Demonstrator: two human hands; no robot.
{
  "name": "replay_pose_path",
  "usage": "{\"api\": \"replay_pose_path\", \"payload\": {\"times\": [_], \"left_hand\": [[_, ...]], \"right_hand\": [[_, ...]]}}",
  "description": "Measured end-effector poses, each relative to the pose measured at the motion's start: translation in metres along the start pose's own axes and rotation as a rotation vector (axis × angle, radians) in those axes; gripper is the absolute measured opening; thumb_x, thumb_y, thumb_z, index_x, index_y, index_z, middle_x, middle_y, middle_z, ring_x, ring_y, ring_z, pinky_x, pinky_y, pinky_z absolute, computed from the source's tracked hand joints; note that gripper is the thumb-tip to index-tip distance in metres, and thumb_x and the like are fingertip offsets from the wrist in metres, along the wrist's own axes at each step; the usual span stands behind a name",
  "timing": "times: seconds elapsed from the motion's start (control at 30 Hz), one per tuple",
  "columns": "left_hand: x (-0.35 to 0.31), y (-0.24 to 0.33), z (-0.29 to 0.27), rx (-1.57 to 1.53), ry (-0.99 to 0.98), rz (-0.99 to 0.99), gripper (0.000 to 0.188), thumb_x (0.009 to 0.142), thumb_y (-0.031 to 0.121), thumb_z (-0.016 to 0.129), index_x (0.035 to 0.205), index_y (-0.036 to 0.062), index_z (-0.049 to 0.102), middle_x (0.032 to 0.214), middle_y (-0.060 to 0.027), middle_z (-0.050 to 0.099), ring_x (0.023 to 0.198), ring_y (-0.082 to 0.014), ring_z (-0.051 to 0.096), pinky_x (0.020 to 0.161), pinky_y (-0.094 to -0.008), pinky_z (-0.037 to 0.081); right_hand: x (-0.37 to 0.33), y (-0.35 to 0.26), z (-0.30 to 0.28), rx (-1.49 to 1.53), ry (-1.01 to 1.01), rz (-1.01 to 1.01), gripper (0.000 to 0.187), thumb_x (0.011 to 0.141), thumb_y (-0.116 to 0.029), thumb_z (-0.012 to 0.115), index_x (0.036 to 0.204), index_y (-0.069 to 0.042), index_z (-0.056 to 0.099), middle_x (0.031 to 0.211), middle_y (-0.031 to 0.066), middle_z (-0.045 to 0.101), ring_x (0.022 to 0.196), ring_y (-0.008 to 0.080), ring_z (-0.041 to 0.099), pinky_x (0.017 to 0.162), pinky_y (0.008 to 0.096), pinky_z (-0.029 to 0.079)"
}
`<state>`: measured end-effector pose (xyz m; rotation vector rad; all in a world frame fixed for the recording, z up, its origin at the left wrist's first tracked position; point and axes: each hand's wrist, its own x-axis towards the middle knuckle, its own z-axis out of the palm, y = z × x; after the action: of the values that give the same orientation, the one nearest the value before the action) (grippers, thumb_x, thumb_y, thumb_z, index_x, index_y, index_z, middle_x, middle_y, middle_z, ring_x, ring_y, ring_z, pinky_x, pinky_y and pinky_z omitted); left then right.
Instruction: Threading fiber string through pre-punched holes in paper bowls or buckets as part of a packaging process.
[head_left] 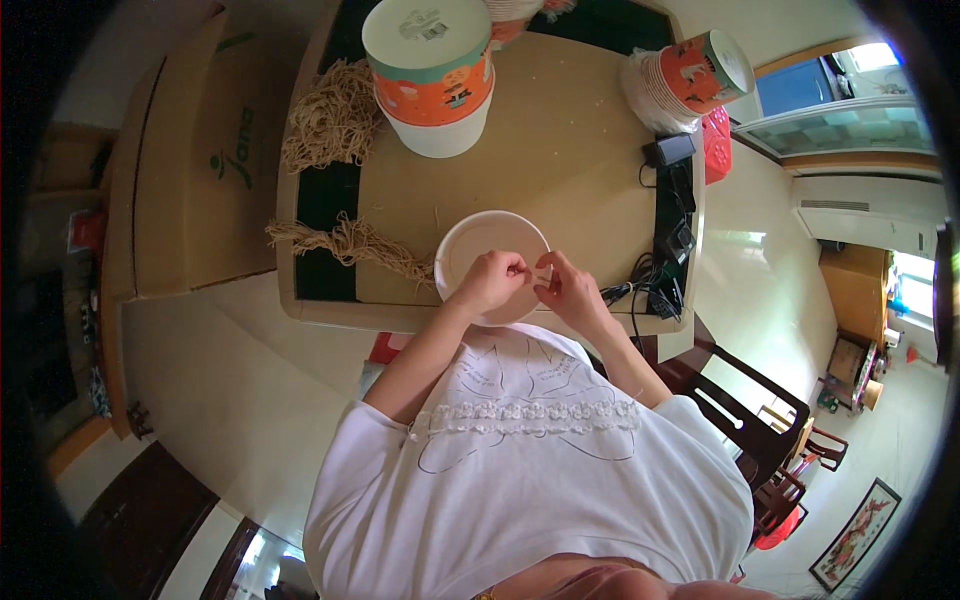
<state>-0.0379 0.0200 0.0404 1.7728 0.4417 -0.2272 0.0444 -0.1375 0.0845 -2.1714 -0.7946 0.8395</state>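
A round white paper tub [465, 245] stands near the front edge of the table, its open mouth facing up. Over that mouth my left hand [494, 281] is closed, thumb and fingertips pinched together. Just to its right, at the tub's right rim, my right hand [572, 294] is also closed in a pinch. Whatever sits between the fingertips is too small to make out. A loose bundle of tan twine [350, 243] lies left of the tub, its right end reaching the tub's side.
A larger heap of tan twine [333, 115] lies at the far left, beside an orange-and-white tub stack [435, 100]. More nested tubs [690, 80] lean at the far right. Black power adapters [668, 150] and cables line the right edge. A cardboard box [200, 190] stands left of the table.
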Motion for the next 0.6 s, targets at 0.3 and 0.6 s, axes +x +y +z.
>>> {"api": "replay_pose_path", "payload": {"times": [0.3, 0.6], "left_hand": [[-0.006, 0.013, -0.002, -0.063, -0.079, 0.035, 0.01, 0.078, 0.011, 0.067, 0.081, 0.001, 0.067, 0.062, -0.004, 0.059, 0.059, -0.0085, 0.052, 0.056, -0.0271, 0.044], [-0.009, 0.003, -0.002, -0.107, 0.124, 0.037, 0.021, 0.074, 0.007, 0.068, 0.094, 0.0055, 0.065, 0.056, -0.0053, 0.05, 0.055, -0.0156, 0.053, 0.055, -0.0318, 0.045]], "right_hand": [[-0.001, 0.0, 0.005, -0.011, 0.007, -0.006, 0.033, 0.077, -0.012, 0.067, 0.106, -0.008, 0.051, 0.077, 0.0164, 0.064, 0.069, 0.0301, 0.065, 0.061, 0.0378, 0.051], [-0.001, -0.002, -0.005, -0.052, -0.05, 0.041, 0.045, 0.074, -0.012, 0.07, 0.112, -0.01, 0.047, 0.081, 0.0167, 0.063, 0.072, 0.0323, 0.064, 0.063, 0.0394, 0.05]]}}
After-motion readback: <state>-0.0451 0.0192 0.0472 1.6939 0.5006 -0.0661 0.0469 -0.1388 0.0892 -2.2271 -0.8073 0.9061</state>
